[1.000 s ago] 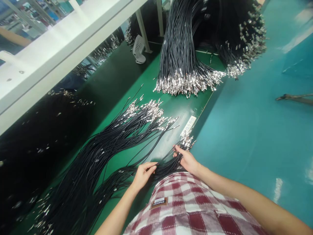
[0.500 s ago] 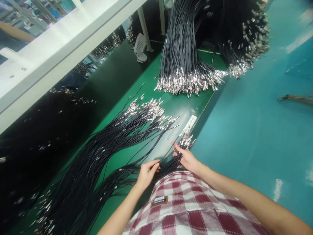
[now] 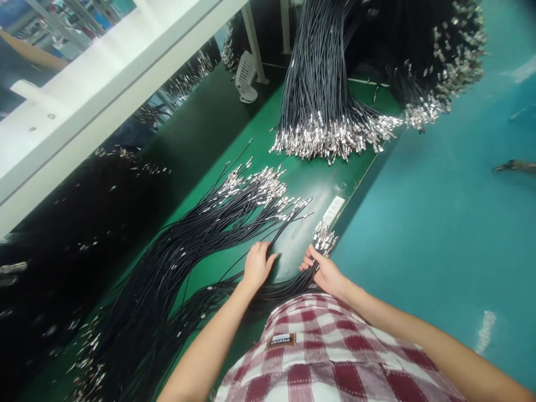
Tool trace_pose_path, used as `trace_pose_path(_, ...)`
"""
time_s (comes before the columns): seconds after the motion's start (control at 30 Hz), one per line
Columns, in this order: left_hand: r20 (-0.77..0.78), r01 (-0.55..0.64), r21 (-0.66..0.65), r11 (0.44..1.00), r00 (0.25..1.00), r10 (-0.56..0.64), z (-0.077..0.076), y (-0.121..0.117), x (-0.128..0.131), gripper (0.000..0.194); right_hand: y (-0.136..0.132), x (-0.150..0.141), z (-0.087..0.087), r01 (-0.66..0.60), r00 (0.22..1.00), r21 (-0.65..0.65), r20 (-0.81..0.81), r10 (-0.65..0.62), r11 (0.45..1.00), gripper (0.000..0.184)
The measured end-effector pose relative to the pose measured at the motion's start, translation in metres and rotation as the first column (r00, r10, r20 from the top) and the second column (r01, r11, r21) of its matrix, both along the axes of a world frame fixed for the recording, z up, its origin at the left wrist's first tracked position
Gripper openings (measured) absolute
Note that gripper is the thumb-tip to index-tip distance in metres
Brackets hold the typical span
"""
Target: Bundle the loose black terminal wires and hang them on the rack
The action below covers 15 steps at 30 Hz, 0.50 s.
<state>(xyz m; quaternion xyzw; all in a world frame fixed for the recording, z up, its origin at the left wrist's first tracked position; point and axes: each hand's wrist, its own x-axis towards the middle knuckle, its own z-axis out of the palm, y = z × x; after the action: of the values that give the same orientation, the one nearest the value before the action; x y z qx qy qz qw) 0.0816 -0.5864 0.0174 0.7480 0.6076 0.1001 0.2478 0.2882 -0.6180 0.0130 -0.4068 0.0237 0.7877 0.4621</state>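
My right hand (image 3: pixel 324 272) is closed around a bunch of black wires (image 3: pixel 299 281). Their silver metal terminals (image 3: pixel 324 239) stick out beyond my fingers. My left hand (image 3: pixel 256 267) rests over a thin strand of black wires (image 3: pixel 282 230) at the edge of the larger pile, its thumb held apart from the fingers. Part of that strand is hidden beneath the hand. The larger wire pile (image 3: pixel 167 257) lies on the green tabletop (image 3: pixel 247 148), with shiny terminals (image 3: pixel 262 184) at its upper end.
A thick wire bundle (image 3: pixel 314 72) hangs at the table's far end, another (image 3: pixel 456 61) beside it. A small white fan (image 3: pixel 245 78) stands under the white shelf rail (image 3: pixel 104 89). Dark wire heaps (image 3: pixel 75 251) lie left. A white label (image 3: pixel 334 209) marks the table edge.
My left hand has moved up and away from the wires near my right hand, over to the pile's edge strand. My right hand still grips its bunch. The view has shifted slightly.
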Motion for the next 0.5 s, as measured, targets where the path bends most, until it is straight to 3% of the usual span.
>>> trace_pose_path(0.1, -0.061, -0.088, -0.049, 0.995, 0.995, 0.085, -0.024, 0.026, 0.002, 0.015, 0.001, 0.001, 0.0, -0.005, 1.0, -0.036, -0.007, 0.004, 0.999, 0.038)
trace_pose_path(0.2, 0.151, -0.144, -0.152, 0.978, 0.974, 0.167, -0.035, 0.034, -0.003, 0.006, 0.002, 0.003, -0.003, 0.004, 1.0, -0.055, -0.015, -0.005, 0.998, 0.036)
trace_pose_path(0.33, 0.396, -0.229, -0.315, 0.921, 0.85, 0.347, -0.039, 0.033, -0.012, 0.009, 0.003, 0.003, -0.006, 0.008, 1.0, -0.076, -0.023, -0.01, 0.997, 0.036)
trace_pose_path(0.5, 0.518, -0.188, -0.389, 0.902, 0.765, 0.382, -0.035, 0.021, -0.016, 0.023, 0.005, 0.002, -0.007, 0.01, 1.0, -0.095, -0.014, -0.011, 0.995, 0.032)
